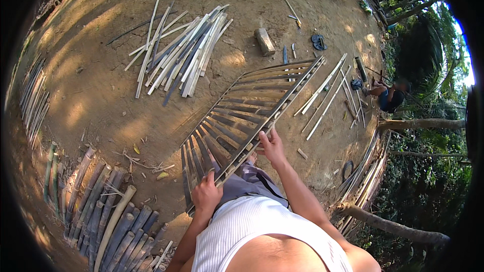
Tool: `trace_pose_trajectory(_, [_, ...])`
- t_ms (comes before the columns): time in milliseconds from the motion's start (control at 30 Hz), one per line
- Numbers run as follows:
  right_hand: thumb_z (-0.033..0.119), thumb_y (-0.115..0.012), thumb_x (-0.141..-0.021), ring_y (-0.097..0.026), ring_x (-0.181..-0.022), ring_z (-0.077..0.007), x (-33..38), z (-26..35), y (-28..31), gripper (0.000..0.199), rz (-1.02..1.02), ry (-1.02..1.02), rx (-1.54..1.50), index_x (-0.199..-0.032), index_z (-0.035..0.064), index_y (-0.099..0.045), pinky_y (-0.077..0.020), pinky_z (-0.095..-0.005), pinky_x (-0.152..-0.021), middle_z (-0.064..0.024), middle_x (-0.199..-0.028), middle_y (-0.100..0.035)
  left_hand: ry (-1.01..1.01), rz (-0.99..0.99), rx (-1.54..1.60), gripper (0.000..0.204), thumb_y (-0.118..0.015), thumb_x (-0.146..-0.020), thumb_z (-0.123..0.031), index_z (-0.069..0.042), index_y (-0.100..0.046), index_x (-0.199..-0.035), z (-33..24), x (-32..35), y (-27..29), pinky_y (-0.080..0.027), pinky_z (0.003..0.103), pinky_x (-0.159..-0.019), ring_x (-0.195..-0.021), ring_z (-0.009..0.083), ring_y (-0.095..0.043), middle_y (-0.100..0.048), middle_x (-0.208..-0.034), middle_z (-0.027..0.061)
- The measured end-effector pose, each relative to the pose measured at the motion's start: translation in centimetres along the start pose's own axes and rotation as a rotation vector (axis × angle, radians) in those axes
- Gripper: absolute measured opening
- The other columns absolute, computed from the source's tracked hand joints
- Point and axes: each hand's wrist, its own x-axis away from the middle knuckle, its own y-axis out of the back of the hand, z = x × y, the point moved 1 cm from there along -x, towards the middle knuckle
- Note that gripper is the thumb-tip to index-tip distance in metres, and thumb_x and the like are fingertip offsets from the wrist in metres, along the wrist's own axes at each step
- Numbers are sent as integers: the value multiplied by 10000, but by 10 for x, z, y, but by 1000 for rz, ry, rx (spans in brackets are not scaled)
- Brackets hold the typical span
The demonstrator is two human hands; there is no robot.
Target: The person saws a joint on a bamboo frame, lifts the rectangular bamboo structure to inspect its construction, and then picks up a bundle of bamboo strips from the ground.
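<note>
A bamboo slat panel [254,103], with several dark slats set crosswise between two long rails, tilts in front of my body. Its near rail [298,86] runs from the lower left up to the right. Toward the lower end of that rail, my left hand [205,194] is closed around the edge. Higher up, about midway along, my right hand [273,148] grips the same rail with its thumb on top. The undersides of the fingers are partly hidden by the rail. Through the gaps between slats, bare ground shows.
Split bamboo strips [184,53] lie piled beyond the panel. Cut bamboo poles [108,206] are stacked at lower left. A wooden block [264,42], knife [285,54] and sandals [318,42] rest on the dirt. Loose strips [322,93] lie right. A person [391,98] sits at far right.
</note>
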Motion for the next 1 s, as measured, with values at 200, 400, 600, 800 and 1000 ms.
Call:
trace_pose_trajectory(200, [359, -562, -1068, -706, -1064, -288, 9, -7, 20, 889, 48, 27, -31, -1643, 202, 98, -602, -409, -810, -190, -1341, -640, 37, 14, -16, 483, -764, -802, -300, -103, -648, -1227, 5, -4, 5, -578, 525, -715, -831, 424, -727, -740, -954, 199])
trace_pose_trajectory(400, [372, -567, -1064, -703, -1092, -289, 5, -10, 46, 877, 34, 29, -111, -1650, 165, 51, -590, -403, -837, -212, -1363, -634, 59, -51, -37, 522, -796, -781, -332, -83, -672, -1222, 10, -22, 38, -574, 500, -777, -900, 425, -721, -741, -1026, 207])
trace_pose_trajectory(600, [366, -640, -1026, -721, -1026, -247, 1, -24, 74, 865, 77, 30, -97, -1654, 128, -95, -573, -345, -772, -167, -1284, -689, -211, -309, -216, 755, -862, -731, -350, -60, -572, -1364, -18, -43, 77, -472, 496, -1033, -1243, 363, -606, -611, -1395, 191])
trace_pose_trajectory(800, [337, -642, -1026, -715, -1028, -229, -17, -36, 113, 862, 111, 5, -269, -1655, 122, -92, -562, -343, -766, -145, -1257, -702, -125, -199, -347, 1026, -805, -798, -495, -77, -294, -1584, -100, -97, 48, -327, 582, -1146, -1407, 372, -450, -390, -1590, 201])
trace_pose_trajectory(1000, [329, -626, -1036, -707, -1045, -235, -65, -51, 189, 794, 134, -31, -395, -1647, 120, -162, -572, -380, -848, -167, -1296, -681, 93, -343, -371, 799, -757, -882, -356, -76, -388, -1533, -112, -137, 19, -432, 548, -1016, -1239, 384, -569, -578, -1373, 210])
